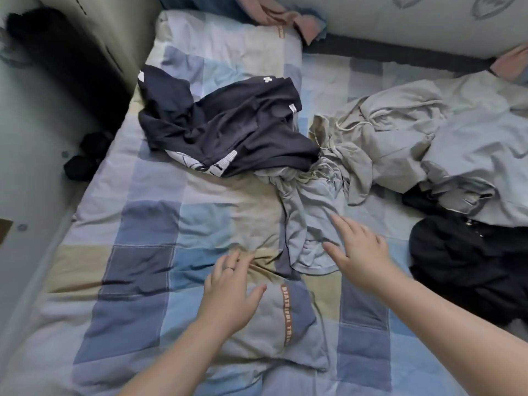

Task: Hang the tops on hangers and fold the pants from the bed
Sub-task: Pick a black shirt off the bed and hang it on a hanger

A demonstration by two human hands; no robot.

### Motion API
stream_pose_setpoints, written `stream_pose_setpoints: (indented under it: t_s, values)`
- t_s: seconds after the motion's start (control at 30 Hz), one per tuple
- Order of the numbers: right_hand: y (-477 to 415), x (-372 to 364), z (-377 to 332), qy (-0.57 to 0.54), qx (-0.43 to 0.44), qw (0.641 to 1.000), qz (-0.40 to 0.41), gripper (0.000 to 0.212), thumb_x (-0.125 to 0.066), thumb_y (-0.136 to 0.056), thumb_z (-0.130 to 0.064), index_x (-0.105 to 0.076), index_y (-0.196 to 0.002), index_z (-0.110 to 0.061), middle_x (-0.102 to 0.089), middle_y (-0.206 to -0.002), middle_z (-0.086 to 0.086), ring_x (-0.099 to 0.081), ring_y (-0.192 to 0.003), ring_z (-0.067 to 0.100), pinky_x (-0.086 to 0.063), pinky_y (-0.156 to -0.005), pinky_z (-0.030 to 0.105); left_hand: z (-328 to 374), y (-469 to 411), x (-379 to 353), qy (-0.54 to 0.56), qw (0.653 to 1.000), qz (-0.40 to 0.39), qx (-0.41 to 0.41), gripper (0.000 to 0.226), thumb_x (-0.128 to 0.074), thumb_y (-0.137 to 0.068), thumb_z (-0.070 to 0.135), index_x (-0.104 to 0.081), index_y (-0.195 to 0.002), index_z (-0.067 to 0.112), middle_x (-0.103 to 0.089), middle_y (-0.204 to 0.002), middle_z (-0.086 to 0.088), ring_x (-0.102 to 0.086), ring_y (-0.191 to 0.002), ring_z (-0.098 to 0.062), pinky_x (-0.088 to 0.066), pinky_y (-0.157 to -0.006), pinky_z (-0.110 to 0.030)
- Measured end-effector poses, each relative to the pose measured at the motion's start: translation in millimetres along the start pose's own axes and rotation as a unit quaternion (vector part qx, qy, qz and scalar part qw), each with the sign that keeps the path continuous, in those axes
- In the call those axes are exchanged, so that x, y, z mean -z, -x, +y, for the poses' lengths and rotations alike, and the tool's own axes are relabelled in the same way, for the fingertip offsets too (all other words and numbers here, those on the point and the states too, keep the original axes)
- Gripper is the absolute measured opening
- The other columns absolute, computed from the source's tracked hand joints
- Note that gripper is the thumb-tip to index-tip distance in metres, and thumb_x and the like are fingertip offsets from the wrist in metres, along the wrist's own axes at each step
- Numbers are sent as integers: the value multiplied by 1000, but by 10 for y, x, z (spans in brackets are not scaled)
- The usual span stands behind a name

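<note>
Checked bedding [148,224] is lying rumpled under the clothes. I am reaching both hands, fingers spread and gripping nothing, toward the grey pants [310,224]: my right hand [360,252] touching them, my left hand [231,287] just beside. I should be flattening them before folding. Beyond the pants, the navy top [223,130] is waiting.

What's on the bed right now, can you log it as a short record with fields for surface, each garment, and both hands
surface: checked quilt in blue, beige and white
centre back: crumpled dark navy garment
centre: light grey garment, bunched, drawstrings showing
right: pale grey clothes pile
near right: black garment
left hand: open, flat on the quilt, ring on one finger
right hand: open, fingers spread, at the light grey garment
hangers: none in view
</note>
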State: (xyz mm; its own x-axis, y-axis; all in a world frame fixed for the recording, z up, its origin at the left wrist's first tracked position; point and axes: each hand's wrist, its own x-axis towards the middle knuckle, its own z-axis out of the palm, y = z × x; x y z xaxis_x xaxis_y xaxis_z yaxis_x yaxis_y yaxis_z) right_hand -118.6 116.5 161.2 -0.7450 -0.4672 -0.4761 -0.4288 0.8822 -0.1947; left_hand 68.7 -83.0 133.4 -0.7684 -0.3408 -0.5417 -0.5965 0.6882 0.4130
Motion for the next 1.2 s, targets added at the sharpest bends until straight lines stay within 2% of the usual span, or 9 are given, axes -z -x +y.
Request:
stream_pose_setpoints:
  t_s: [0.27,0.47,0.6,0.77,0.83,0.97,1.03,1.1,1.2]
  values:
    - [-1521,-524,-342,-14,4,1000,24,71,-40,-99,-56,-5,-158,-37,-20,-164,-9,-22,-148,21,-24,-115,48,-315,-1858,-88,-88,992,59,-67,69,-57,-93,49,-24,-152,36,-6,-167,-1,-9,-151,-26,-22,-117,-44]
    - [-2433,-591,-706,-17,19,997,69,77,-51,-97,-40,-5,-159,-37,-7,-167,-1,-18,-149,31,-25,-116,52,-323,-2857,107,-147,971,154,-108,50,-62,-90,48,-46,-138,46,9,-168,-1,-2,-153,-30,-19,-118,-47]
    - [-2729,-531,-797,-41,42,995,80,74,-53,-93,-25,-17,-158,-32,-13,-165,7,-29,-144,39,-31,-115,53,-305,-3205,233,-117,975,151,-117,48,-60,-93,44,-47,-138,35,-13,-167,1,-10,-151,-28,-21,-117,-48]
    - [-2722,-483,-718,-50,55,992,100,66,-52,-93,-20,-29,-155,-26,-32,-158,5,-38,-138,37,-33,-113,52,-333,-3191,253,80,968,204,-120,25,-62,-95,28,-69,-119,24,-63,-126,5,-56,-117,-21,-42,-100,-33]
    - [-2648,-480,-691,-42,48,994,85,68,-54,-93,-22,-28,-155,-28,-31,-159,3,-37,-138,36,-33,-113,52,-340,-3067,284,178,958,208,-83,14,-65,-93,23,-76,-101,26,-70,-104,9,-62,-97,-15,-41,-84,-23]
    - [-2426,-471,-705,-38,47,996,58,78,-65,-90,-31,-23,-156,-33,-30,-159,-1,-35,-140,33,-33,-112,52,-358,-2714,425,285,947,136,-49,22,-67,-91,14,-73,-82,33,-69,-83,12,-58,-69,-7,-42,-65,-19]
    - [-2296,-471,-741,-40,56,996,59,85,-70,-87,-36,-22,-157,-34,-31,-159,-3,-32,-143,30,-34,-112,52,-342,-2455,520,350,931,94,-44,25,-69,-89,7,-72,-78,30,-68,-78,6,-56,-67,-7,-42,-61,-13]
    - [-2146,-471,-779,-36,59,995,70,87,-72,-84,-37,-24,-156,-34,-32,-159,-6,-29,-145,26,-34,-111,50,-309,-2146,598,412,909,55,-36,27,-71,-86,1,-72,-75,26,-67,-78,-1,-57,-74,-10,-44,-69,-12]
    - [-1860,-428,-816,-33,46,992,109,77,-67,-82,-21,-35,-151,-31,-37,-156,-4,-31,-143,25,-33,-109,48,-242,-1651,652,458,889,28,-7,32,-69,-84,-2,-75,-68,25,-71,-80,3,-61,-88,-11,-46,-81,-18]
